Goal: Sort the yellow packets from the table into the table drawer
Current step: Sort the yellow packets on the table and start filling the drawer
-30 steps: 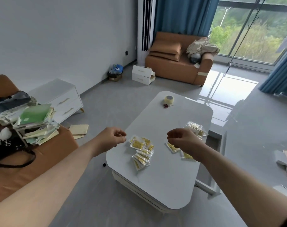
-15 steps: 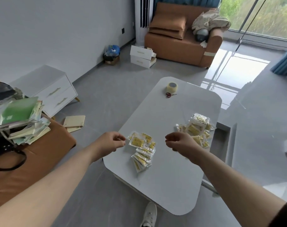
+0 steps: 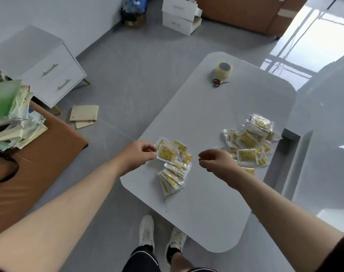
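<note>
Fingers (image 3: 150, 149) of the left hand (image 3: 136, 154) pinch the edge of the top yellow packet (image 3: 166, 154) on the near pile (image 3: 173, 174) at the tabletop (image 3: 206, 114) edge; right hand (image 3: 216, 163) hovers clenched and empty, just beside the bigger pile (image 3: 247, 146).

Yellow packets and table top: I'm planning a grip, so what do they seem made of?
Yellow packets: likely clear glossy plastic film over a yellow insert; edges glint, see-through. Table top: smooth matte pale-grey slab, perhaps painted board or stone; no grain shows.
</note>
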Demonstrator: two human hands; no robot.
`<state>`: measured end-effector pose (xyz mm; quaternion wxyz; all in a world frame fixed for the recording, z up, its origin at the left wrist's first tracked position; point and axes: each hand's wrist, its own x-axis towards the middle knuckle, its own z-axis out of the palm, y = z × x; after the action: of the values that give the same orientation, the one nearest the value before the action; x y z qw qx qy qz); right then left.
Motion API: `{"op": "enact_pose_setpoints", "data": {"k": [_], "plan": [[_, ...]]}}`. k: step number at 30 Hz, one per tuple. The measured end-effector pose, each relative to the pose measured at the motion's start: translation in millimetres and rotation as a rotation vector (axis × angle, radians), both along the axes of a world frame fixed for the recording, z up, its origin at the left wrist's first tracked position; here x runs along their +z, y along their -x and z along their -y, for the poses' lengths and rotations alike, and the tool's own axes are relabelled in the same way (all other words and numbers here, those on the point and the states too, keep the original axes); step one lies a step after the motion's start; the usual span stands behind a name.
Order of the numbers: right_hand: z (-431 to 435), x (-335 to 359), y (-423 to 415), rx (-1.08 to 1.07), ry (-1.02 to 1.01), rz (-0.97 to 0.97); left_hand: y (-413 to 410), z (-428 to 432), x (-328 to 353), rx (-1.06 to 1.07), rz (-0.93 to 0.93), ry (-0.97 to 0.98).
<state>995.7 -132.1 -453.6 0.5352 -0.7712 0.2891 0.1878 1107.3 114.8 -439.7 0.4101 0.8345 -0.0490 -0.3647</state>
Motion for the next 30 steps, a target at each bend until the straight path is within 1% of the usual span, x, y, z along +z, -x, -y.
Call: {"op": "enact_pose_setpoints", "data": {"k": [5, 10, 13, 18, 20, 24, 28, 30], "plan": [[-4.7, -60.2, -6.2, -0.064, -0.023, -0.065, -35.8, 16.3, -59.4, -0.047, -0.004, -0.017], [-8.9, -131.2, -20.3, -0.163, -0.04, -0.137, -71.5, 31.3, -136.7, -0.155, -0.017, -0.055], [-15.6, -174.5, -26.3, -0.19, -0.036, -0.166, -92.2, 42.1, -182.1, -0.239, 0.02, -0.072], [-20.0, -236.8, -40.3, -0.193, -0.008, -0.12, -113.8, 58.4, -257.5, -0.37, 0.087, -0.111], [-18.7, -258.2, -48.8, -0.203, -0.013, -0.083, -119.6, 63.4, -281.7, -0.413, 0.147, -0.135], [-14.6, -287.3, -60.6, -0.271, -0.02, -0.026, -129.9, 72.0, -315.8, -0.587, 0.38, -0.215], [-13.9, -306.3, -65.3, -0.289, -0.047, -0.018, -130.2, 75.8, -339.9, -0.841, 0.488, -0.351], [-12.7, -313.6, -66.8, -0.308, -0.053, -0.017, -128.8, 74.7, -348.9, -0.9, 0.57, -0.384]]}}
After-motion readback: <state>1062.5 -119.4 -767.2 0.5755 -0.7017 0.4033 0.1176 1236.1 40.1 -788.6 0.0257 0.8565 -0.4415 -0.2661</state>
